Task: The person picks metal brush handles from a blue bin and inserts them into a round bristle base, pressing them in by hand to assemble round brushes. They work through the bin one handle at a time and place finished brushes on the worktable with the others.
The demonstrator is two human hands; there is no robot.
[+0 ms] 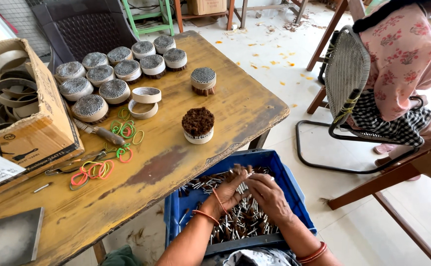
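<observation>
Head view looked down on a worn yellow table (186,162) with a blue crate (294,189) at its near right edge, low beside the person. Both hands were in the crate, over a loose heap of small sticks (240,219) with metal ends. The left hand (227,189) was cupped, fingers curled round a bunch of sticks (242,183), and the right hand (269,194) lay just beside it, fingers pressed against the same bunch, so the two hands closed on it together. Thin bangles sat on both wrists. On the table, far and left of the crate, a round bundle (198,125) stood alone with its brown top up, and another bundle (203,80) stood farther off with its silver top up. At the far left a group of packed bundles (117,74) stood close together in rows. Two empty white rings (145,101) lay near them. Coloured rubber bands (104,157) were scattered on the near left, with a tool (97,132) with a brown handle among them. A cardboard box (43,123) of more rings sat at the left edge. On the right, well apart, another person (402,54) in a floral top sat on a chair (346,79).
</observation>
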